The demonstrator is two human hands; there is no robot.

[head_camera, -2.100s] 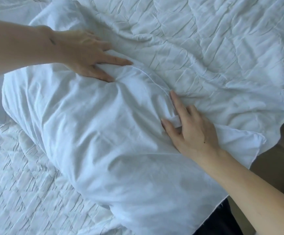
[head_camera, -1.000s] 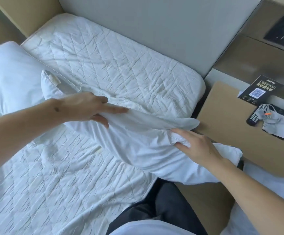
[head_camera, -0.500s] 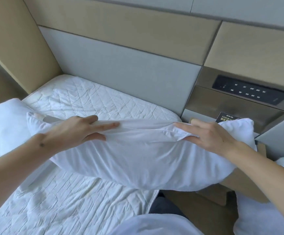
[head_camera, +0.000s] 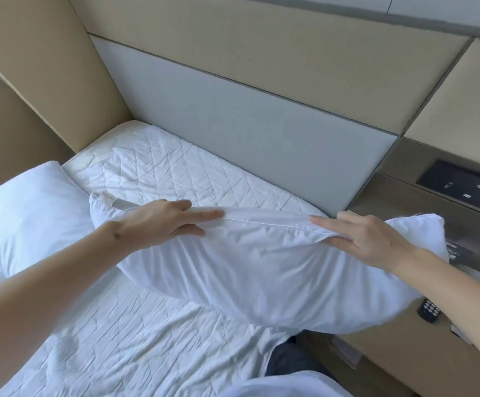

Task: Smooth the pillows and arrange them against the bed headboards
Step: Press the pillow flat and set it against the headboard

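A white pillow hangs lengthwise in the air above the bed's right edge, held by its upper seam. My left hand pinches that seam near the left end, and my right hand pinches it towards the right end. A second white pillow lies on the mattress at the left. The grey padded headboard stands behind the quilted mattress, a short way beyond the held pillow.
A wooden bedside table stands at the right with a black remote and a dark card on it. A black switch panel sits in the wall above. Beige wall panels close the left corner.
The pillow was pressed flat on the bed, then both hands lifted it by its seam. It has since come a little closer to the headboard, and my view has tilted up.
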